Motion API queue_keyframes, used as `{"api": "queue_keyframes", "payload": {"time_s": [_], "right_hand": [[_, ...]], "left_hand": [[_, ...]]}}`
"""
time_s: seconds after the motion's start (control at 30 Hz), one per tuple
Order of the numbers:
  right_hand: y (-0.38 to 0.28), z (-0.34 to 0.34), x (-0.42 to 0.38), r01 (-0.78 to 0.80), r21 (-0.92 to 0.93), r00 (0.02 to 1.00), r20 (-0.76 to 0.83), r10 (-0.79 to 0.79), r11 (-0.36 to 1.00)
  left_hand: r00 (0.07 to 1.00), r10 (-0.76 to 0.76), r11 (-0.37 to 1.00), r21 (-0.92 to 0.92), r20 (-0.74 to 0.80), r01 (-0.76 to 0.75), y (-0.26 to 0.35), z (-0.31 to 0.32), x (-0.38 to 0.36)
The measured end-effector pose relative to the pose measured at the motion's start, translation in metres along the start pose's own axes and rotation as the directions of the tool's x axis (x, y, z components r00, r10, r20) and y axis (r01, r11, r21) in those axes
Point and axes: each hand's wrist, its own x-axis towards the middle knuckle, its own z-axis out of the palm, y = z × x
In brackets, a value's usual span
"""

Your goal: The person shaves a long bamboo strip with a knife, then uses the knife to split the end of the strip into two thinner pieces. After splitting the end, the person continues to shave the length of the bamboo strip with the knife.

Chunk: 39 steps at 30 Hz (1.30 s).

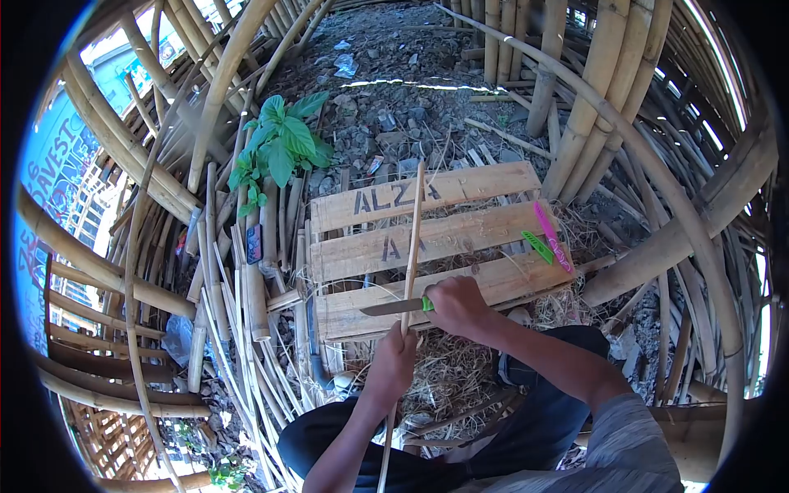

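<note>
Two bare hands are at work above a slatted wooden crate (477, 234) with dark letters on its boards. The left hand (393, 366) has its fingers closed around a long, thin bamboo strip (414, 214), which runs from the far board, over the crate's slats, down between the person's knees. The right hand (460, 306) is closed in a fist around the green handle of a knife (393, 308). The blade points left and crosses the strip just beyond the left hand; whether its edge has cut in cannot be told. Near the crate's right end lie a green piece (537, 246) and a pink piece (559, 249) with markings. A leafy plant (283, 141) grows beyond the crate's left corner, stony ground (390, 111) stretches behind, and thick bamboo poles (604, 99) stand at the far right.
</note>
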Motion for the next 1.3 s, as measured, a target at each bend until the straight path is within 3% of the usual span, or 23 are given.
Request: {"api": "queue_keyframes", "payload": {"time_s": [0.1, 0.13, 0.2, 0.3, 0.33, 0.43, 0.47, 0.53, 0.57, 0.63, 0.67, 0.73, 0.8, 0.87, 0.93, 0.97, 1.03, 1.07, 1.13, 1.17, 1.2, 1.27, 1.3], "right_hand": [[0.033, 0.016, 0.014, -0.262, -0.030, 0.964, 0.036, 0.263, 0.965], [0.046, 0.011, 0.020, -0.266, -0.024, 0.963, 0.032, 0.267, 0.964], [0.071, -0.008, 0.026, -0.322, -0.094, 0.945, -0.085, 0.315, 0.942], [0.055, -0.006, 0.022, -0.427, 0.002, 0.904, -0.034, 0.427, 0.904], [0.045, -0.001, 0.017, -0.425, 0.003, 0.905, -0.033, 0.424, 0.905], [0.016, 0.007, 0.002, -0.072, -0.049, 0.991, 0.107, 0.077, 0.996], [0.024, -0.001, 0.013, -0.066, -0.044, 0.991, 0.110, 0.070, 0.997], [0.053, -0.027, 0.034, -0.448, -0.020, 0.891, 0.072, 0.449, 0.894], [0.060, -0.025, 0.033, -0.456, -0.019, 0.888, 0.057, 0.456, 0.890], [0.066, -0.018, 0.030, -0.440, -0.080, 0.898, -0.070, 0.435, 0.895], [0.066, -0.013, 0.023, -0.442, -0.085, 0.897, -0.076, 0.436, 0.893], [0.046, -0.009, 0.013, -0.210, -0.079, 0.977, 0.025, 0.213, 0.975], [0.053, -0.012, 0.012, -0.158, -0.077, 0.987, -0.024, 0.156, 0.984], [0.086, -0.034, 0.022, -0.341, -0.078, 0.938, -0.099, 0.333, 0.937], [0.092, -0.034, 0.022, -0.431, -0.076, 0.896, -0.155, 0.416, 0.899], [0.081, -0.021, 0.016, -0.330, -0.114, 0.938, -0.154, 0.311, 0.937], [0.050, -0.009, 0.007, -0.110, -0.090, 0.994, -0.036, 0.107, 0.990], [0.064, -0.018, 0.014, -0.108, -0.084, 0.994, -0.034, 0.106, 0.991], [0.104, -0.040, 0.027, -0.438, -0.036, 0.886, -0.182, 0.425, 0.898], [0.103, -0.037, 0.025, -0.444, -0.031, 0.882, -0.190, 0.431, 0.895], [0.098, -0.032, 0.022, -0.404, -0.057, 0.906, -0.163, 0.391, 0.913], [0.084, -0.020, 0.014, -0.296, -0.125, 0.955, -0.077, 0.288, 0.947], [0.068, -0.018, 0.009, -0.172, -0.174, 0.985, -0.014, 0.173, 0.970]], "left_hand": [[0.980, 0.199, 0.961, 0.192, 0.021, -0.200, -0.018, 0.006, -0.004], [0.979, 0.201, 0.959, 0.198, 0.027, -0.202, -0.016, 0.009, -0.006], [0.996, -0.061, 0.994, 0.096, 0.060, 0.055, -0.010, 0.019, -0.008], [0.987, -0.105, 0.994, 0.007, 0.118, 0.105, -0.012, 0.010, -0.001], [0.984, -0.117, 0.992, -0.037, 0.136, 0.123, -0.015, 0.008, 0.000], [0.996, -0.022, 1.000, -0.004, 0.092, 0.023, -0.022, 0.007, 0.002], [0.996, -0.028, 1.000, -0.001, 0.085, 0.028, -0.021, 0.007, -0.001], [0.996, -0.035, 0.994, 0.103, 0.086, 0.026, -0.018, 0.008, -0.009], [0.995, -0.022, 0.994, 0.108, 0.094, 0.012, -0.017, 0.007, -0.007], [0.940, -0.218, 0.941, -0.200, 0.261, 0.274, -0.016, 0.007, -0.006], [0.941, -0.210, 0.942, -0.202, 0.264, 0.267, -0.018, 0.008, -0.005], [0.916, -0.257, 0.861, -0.358, 0.308, 0.362, -0.024, 0.009, -0.003], [0.953, -0.179, 0.936, -0.255, 0.245, 0.241, -0.027, 0.016, -0.010], [0.974, -0.094, 0.983, -0.133, 0.206, 0.123, -0.022, 0.016, -0.017], [0.929, -0.232, 0.958, -0.096, 0.289, 0.270, -0.002, 0.007, -0.015], [0.904, -0.278, 0.919, -0.183, 0.324, 0.349, -0.014, 0.006, -0.010], [0.941, -0.224, 0.953, -0.144, 0.254, 0.266, -0.011, 0.007, -0.009], [0.966, -0.175, 0.976, -0.094, 0.189, 0.195, -0.011, 0.007, -0.010], [0.948, -0.198, 0.968, -0.100, 0.249, 0.228, -0.017, 0.018, -0.023], [0.934, -0.194, 0.965, -0.114, 0.301, 0.237, -0.018, 0.020, -0.023], [0.934, -0.185, 0.968, -0.109, 0.307, 0.227, -0.020, 0.015, -0.018], [0.847, -0.279, 0.799, -0.380, 0.452, 0.466, -0.022, 0.005, -0.011], [0.876, -0.299, 0.820, -0.368, 0.377, 0.438, -0.018, 0.004, -0.010]]}}
